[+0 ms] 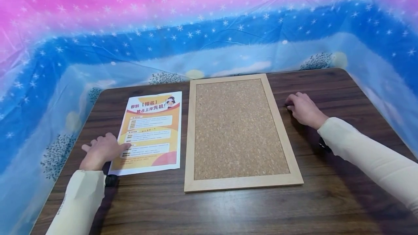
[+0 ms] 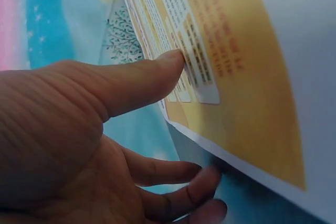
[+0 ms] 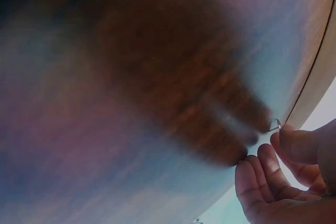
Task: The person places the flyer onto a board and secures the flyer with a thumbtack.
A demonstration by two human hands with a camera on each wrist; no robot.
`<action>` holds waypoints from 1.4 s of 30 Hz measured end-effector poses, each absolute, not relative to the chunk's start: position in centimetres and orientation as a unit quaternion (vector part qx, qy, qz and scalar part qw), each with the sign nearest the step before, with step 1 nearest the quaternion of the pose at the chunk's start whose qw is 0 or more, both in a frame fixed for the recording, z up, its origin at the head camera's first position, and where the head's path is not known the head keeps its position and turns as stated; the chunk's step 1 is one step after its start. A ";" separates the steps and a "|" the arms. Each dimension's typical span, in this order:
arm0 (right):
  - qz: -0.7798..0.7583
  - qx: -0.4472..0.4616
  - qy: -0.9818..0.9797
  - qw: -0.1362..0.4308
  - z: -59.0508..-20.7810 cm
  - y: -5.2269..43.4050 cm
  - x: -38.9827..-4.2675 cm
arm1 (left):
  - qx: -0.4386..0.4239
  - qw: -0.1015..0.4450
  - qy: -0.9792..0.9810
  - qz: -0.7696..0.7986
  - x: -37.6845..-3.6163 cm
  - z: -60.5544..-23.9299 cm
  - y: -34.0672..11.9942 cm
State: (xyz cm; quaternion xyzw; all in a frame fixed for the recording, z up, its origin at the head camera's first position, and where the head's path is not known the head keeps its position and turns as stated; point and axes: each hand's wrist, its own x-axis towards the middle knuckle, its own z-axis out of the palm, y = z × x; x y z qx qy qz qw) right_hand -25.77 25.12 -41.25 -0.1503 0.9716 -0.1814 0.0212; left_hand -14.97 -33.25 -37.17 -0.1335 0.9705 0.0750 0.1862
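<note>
A printed poster [image 1: 150, 130] in yellow, orange and white lies on the table, left of a wood-framed cork board [image 1: 238, 130]. My left hand [image 1: 102, 149] is at the poster's left edge. Its thumb [image 2: 136, 80] lies on the printed side, while the other fingers are spread loosely beyond the edge. To the right of the board, my right hand [image 1: 305, 110] is low over the table. In the right wrist view, a thin metal pin [image 3: 278, 123] sticks out between its thumb and forefinger; its head is hidden by the fingers.
The dark wood-grain table [image 1: 241, 213] carries the board and poster, with the board reaching its back edge. A pink and blue snowflake-patterned cloth [image 1: 209, 35] hangs behind and along both sides.
</note>
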 end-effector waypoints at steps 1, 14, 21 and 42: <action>-0.181 -0.149 0.972 0.022 -41.2 25.1 -25.8 | -0.133 0.189 0.970 0.077 -15.0 -37.2 -33.2; -0.187 -0.141 0.972 0.032 -41.2 25.3 -26.6 | -0.133 0.185 0.966 0.120 -15.8 -37.8 -33.4; -0.208 -0.131 0.969 0.036 -40.7 25.3 -26.5 | -0.149 0.169 0.963 0.147 -15.3 -37.2 -32.9; -0.272 -0.183 0.942 -0.070 -35.9 23.0 -26.3 | -0.126 -0.018 0.969 0.211 -15.5 -33.3 -31.2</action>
